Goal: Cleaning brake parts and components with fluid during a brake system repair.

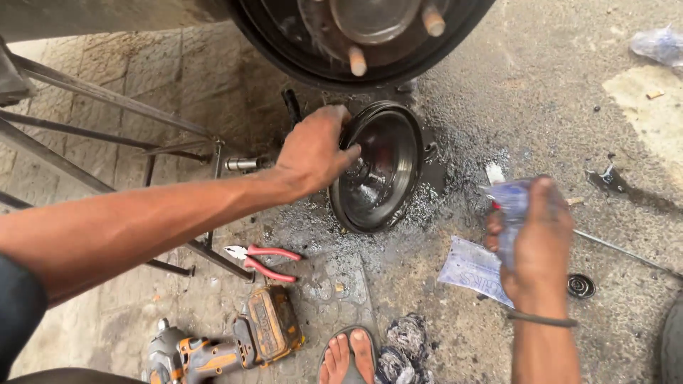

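Note:
A dark round brake drum [380, 167] stands tilted on its edge on the wet, oily ground, its hollow side facing me. My left hand [313, 151] grips its left rim, fingers curled over the edge into the hollow. My right hand [533, 235] is off to the right of the drum, closed around a crumpled clear plastic bottle or pouch [514, 206] with a bluish tint. Above the drum, a vehicle's wheel hub [370, 18] with bare studs shows at the top edge.
Red-handled pliers [260, 261] lie below the drum. A cordless impact wrench [220, 348] rests near my sandalled foot [348, 355], next to a rag [402, 348]. A metal stand frame [107, 142] fills the left. A paper packet [473, 269] and a small round part [580, 286] lie right.

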